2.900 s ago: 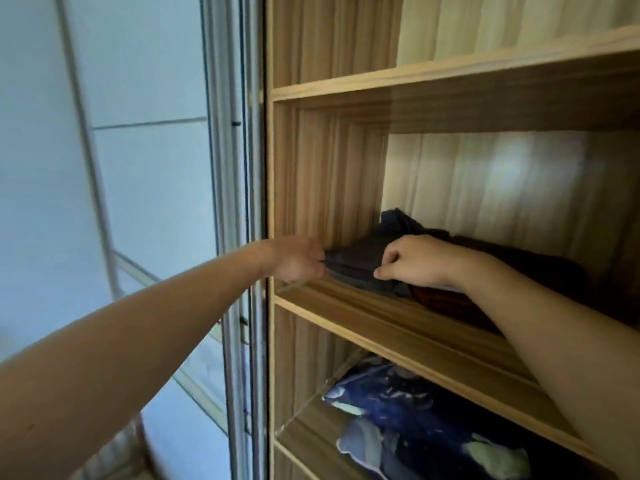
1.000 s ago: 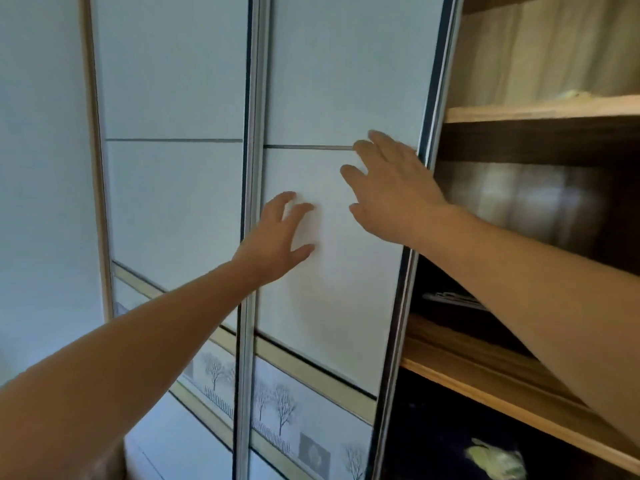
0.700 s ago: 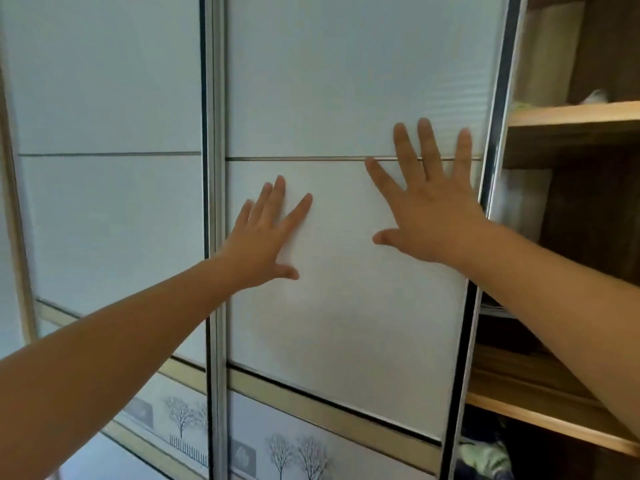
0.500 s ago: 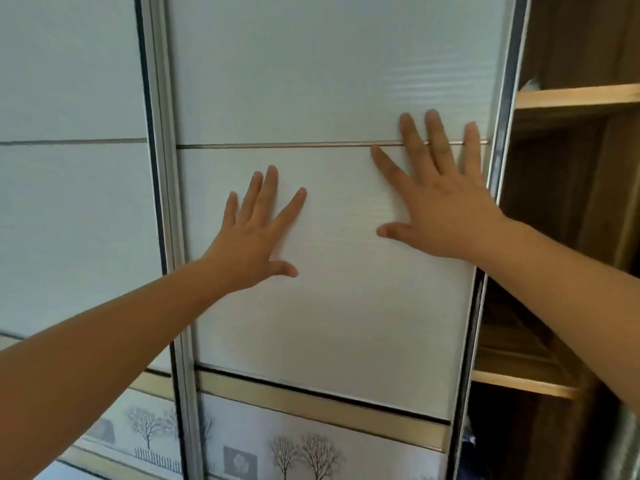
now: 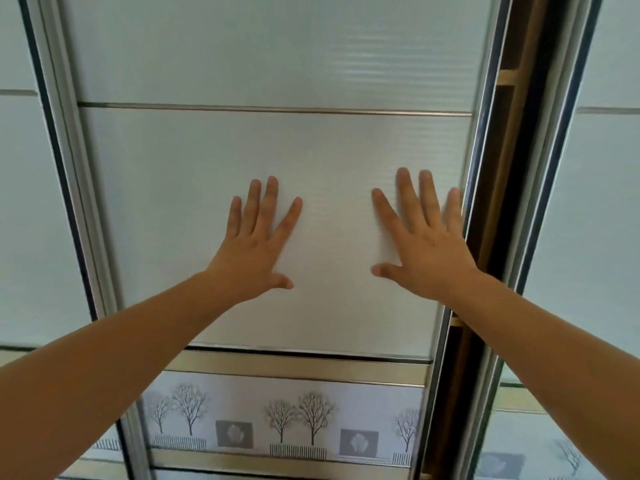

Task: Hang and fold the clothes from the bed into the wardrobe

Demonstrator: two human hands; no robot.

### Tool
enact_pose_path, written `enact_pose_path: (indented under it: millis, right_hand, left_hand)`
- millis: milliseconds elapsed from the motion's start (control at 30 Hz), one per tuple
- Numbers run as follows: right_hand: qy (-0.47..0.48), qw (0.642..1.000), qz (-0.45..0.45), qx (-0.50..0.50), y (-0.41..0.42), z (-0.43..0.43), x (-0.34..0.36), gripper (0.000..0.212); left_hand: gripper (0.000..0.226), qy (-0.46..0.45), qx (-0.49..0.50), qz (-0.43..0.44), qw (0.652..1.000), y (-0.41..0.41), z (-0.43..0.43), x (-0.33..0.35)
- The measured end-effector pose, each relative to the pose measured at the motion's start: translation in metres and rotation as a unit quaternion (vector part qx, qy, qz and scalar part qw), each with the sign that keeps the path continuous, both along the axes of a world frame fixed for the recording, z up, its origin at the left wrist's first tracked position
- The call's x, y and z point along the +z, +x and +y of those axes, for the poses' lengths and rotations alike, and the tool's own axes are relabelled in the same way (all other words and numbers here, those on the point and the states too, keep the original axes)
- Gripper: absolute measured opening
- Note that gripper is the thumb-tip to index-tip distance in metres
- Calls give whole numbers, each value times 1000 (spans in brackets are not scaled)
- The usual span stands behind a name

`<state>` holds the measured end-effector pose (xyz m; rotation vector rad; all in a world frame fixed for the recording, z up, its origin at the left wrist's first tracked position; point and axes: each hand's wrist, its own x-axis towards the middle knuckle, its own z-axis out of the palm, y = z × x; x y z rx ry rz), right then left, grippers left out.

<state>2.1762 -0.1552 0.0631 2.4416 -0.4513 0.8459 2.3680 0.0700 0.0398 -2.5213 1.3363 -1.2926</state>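
Fingers (image 5: 407, 199): straight and spread apart on both hands; clamped on nothing; tips flat against frosted panel
Left hand (image 5: 254, 251): palm pressed on sliding wardrobe door (image 5: 277, 64), near its middle; thumb out to the right
Right hand (image 5: 427, 251): palm pressed on same door; little finger just beside metal frame (image 5: 481, 133) at door's right edge; thumb out to the left
Door: filling centre of view; frosted white; thin metal strip (image 5: 277, 109) across it, above both hands; tree-patterned band (image 5: 277, 420) lower down, below both wrists
Wardrobe opening (image 5: 498, 202): narrow dark gap just right of door; pale wooden shelf edge (image 5: 506, 77) showing inside
Left panel (image 5: 27, 202): frosted, beside door
Right panel (image 5: 606, 202): frosted, beyond gap
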Motion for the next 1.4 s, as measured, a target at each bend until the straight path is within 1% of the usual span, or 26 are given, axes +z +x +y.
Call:
enact_pose_path:
  millis: [233,433,733,967,1033,1067,1167,1200,1267,1300,1333,1367,1400]
  right_hand:
    - [57,998,9,-17,-24,-14,-36,128]
    - [95,995,3,-38,-38,-25,-49,127]
    - [96,994,-20,-47,-47,-39,-54,129]
    - [98,994,-20,-54,-49,-38,-54,126]
    - [106,993,-26,-45,-51,-37,-54,123]
    - [112,992,-26,-42,-52,-36,-53,121]
    - [133,990,-34,-26,-56,-31,-51,111]
    - [141,989,-42,-20,-57,-28,-51,103]
    - [151,985,-73,26,-61,-22,-56,79]
    - [149,984,-86,53,-64,-19,-61,66]
    - [159,983,-75,60,-68,-15,-63,56]
    - [186,979,-53,62,-73,-14,-65,48]
    - [227,973,-13,52,-77,-9,-66,44]
  left_hand:
    - [147,25,-8,-10,1000,-19,-24,-29]
    - [143,35,-16,-7,999,-31,-43,-36]
    - [146,22,-50,-12,998,-40,-65,-39]
    - [146,23,-44,-14,999,-45,-65,-39]
    - [139,17,-55,-14,998,-48,-63,-38]
    - [131,7,-69,-11,998,-49,-62,-38]
    - [97,-55,-151,8,987,-49,-53,-41]
    - [87,-71,-183,17,980,-48,-50,-43]
    - [72,-54,-235,37,970,-47,-45,-47]
    - [67,-34,-260,57,963,-47,-44,-50]
    - [62,-11,-277,96,956,-49,-44,-52]
    - [56,11,-287,144,947,-51,-45,-54]
    - [49,30,-279,197,939,-55,-47,-54]
